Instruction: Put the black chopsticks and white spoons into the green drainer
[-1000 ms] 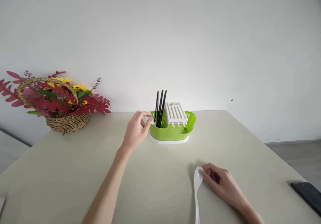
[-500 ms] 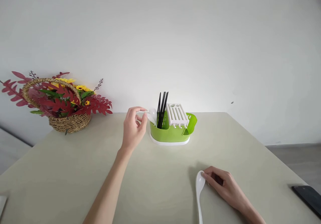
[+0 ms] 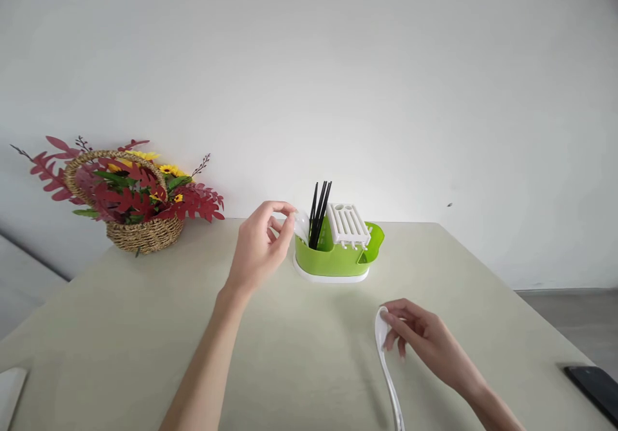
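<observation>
Right grip on a long white spoon, left grip at the green holder

The right grip [image 3: 427, 334] is grasping the long white spoon [image 3: 381, 331] by its bowl, between thumb and fingers. The spoon is smooth and glossy, with an oval bowl tipped toward 12 o'clock and a slim, gently curved handle running toward 5 o'clock, where the lower border of the view cuts it off.

The left grip [image 3: 261, 244] has thumb and forefinger at the edge of a small white spoon [image 3: 302, 226]; I cannot tell whether they pinch it or merely touch it. That spoon's pale, shiny bowl shows at the 9 o'clock end of the green holder [image 3: 321, 262], beside thin, nearly upright black chopsticks [image 3: 317, 225]. A slotted white rack [image 3: 348, 224] with small hooks sits across the holder, and a white base [image 3: 333, 278] lies beneath.

From the right grip, the holder lies between 10 and 11 o'clock, with a stretch of tabletop [image 3: 290, 354] between them. Another wide stretch runs from the holder at 3 o'clock to the slanting right edge. The far edge, at 12, adjoins the wall [image 3: 309, 83]. A wicker basket [image 3: 147, 235] of red and yellow flowers stands well apart from the left grip, toward 9 o'clock; a dark phone [image 3: 593, 386] lies near the right edge, toward 4.
</observation>
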Tool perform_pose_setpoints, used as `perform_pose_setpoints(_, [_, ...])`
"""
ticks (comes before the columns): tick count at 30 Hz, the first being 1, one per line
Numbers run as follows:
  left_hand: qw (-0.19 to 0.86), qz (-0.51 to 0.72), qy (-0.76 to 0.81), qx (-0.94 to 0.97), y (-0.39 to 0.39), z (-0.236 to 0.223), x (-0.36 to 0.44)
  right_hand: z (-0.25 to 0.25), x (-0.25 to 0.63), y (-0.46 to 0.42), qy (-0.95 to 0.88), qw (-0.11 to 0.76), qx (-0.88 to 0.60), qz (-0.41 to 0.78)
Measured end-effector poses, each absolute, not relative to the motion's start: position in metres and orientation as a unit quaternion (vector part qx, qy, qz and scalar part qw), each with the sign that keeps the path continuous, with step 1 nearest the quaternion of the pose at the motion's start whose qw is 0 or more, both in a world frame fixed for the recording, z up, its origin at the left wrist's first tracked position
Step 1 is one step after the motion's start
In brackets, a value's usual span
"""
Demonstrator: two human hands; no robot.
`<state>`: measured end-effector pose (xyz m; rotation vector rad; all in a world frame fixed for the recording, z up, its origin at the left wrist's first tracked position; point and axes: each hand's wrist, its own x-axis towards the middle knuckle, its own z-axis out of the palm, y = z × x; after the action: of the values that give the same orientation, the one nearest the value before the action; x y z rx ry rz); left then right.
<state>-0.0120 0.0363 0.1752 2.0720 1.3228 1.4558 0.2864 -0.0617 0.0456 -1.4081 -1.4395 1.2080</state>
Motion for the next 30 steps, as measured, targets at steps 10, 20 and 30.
perform_pose_setpoints(10, [0.028, 0.376, 0.471, 0.798, -0.02, 0.221, -0.019, 0.152, 0.236, -0.027, -0.634, 0.509, -0.481, 0.327])
perform_pose_setpoints(20, [0.067, 0.31, 0.518, 0.795, -0.062, 0.226, -0.056, 0.178, 0.191, 0.015, -0.627, 0.647, -0.434, 0.017])
perform_pose_setpoints(30, [0.006, 0.28, 0.562, 0.778, -0.077, 0.21, -0.067, 0.121, 0.179, 0.049, -0.72, 0.498, -0.439, -0.205])
